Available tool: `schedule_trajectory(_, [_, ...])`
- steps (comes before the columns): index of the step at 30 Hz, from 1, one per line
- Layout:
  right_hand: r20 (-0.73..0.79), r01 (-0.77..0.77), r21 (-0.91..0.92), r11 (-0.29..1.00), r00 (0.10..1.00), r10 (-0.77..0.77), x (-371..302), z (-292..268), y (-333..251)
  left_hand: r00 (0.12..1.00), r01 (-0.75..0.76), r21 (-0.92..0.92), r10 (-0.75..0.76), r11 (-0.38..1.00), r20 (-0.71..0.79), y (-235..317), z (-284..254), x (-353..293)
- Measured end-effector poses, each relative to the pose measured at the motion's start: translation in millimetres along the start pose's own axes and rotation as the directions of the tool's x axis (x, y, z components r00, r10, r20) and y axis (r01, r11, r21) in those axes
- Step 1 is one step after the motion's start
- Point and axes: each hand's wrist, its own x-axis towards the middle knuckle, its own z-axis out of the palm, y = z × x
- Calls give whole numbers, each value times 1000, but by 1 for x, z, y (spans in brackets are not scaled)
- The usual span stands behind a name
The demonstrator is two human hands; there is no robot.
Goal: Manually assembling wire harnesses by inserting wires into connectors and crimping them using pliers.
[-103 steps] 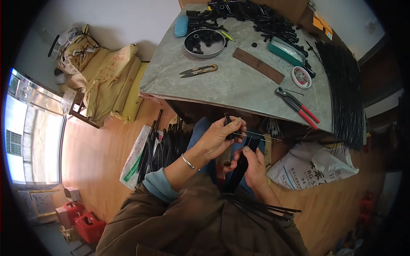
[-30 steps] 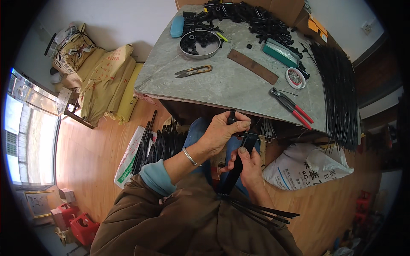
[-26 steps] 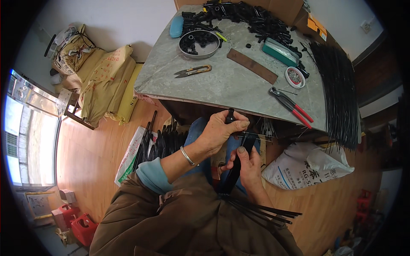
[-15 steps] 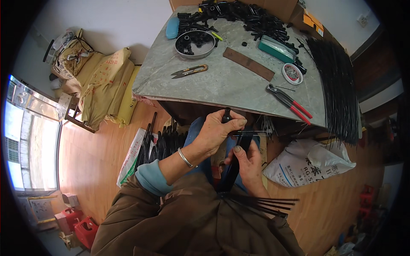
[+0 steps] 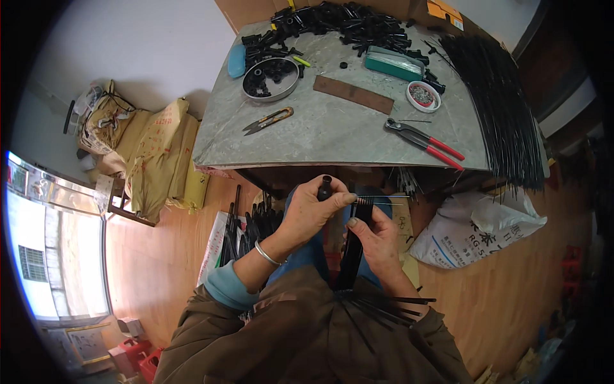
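My left hand is closed around a small black tubular piece with a narrowed top. Its thumb and fingertip meet the upper end of a row of flat black strips. My right hand grips those strips from the right, thumb pressed on their face. Two thin wire rods stick out sideways to the right at the strips' top; how they are fixed there is too small to tell. The strips run down to my lap, where several loose black ends fan out to the right.
On the grey table lie snips, red-handled pincers, a brown bar, a round pan, a green box, a white dish, and heaped black parts. Long black rods overhang its right edge. A white sack stands on the floor.
My view has turned a little, shifting the table leftward. The left hand has tilted the tubular piece slightly, and the wire rods now show more plainly. Both hands keep their grip.
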Motion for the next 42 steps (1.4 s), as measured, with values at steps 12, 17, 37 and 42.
schedule_trajectory(12, [0, 17, 4, 1000, 1000, -17, 1, -1, 0, 997, 78, -150, -76, 986, 21, 1, 10, -9])
schedule_trajectory(17, [47, 38, -109, 993, 998, -33, 3, -5, 2, 994, 106, -254, -101, 961, 30, -13, 10, -6])
schedule_trajectory(37, [193, -100, 71, 992, 978, 85, 12, -16, 9, 995, 101, -388, -96, 916, 33, -20, 16, -13])
schedule_trajectory(42, [268, -327, 148, 933, 922, 281, 12, -23, 0, 980, 185, -516, -116, 837, 162, -21, 7, -12])
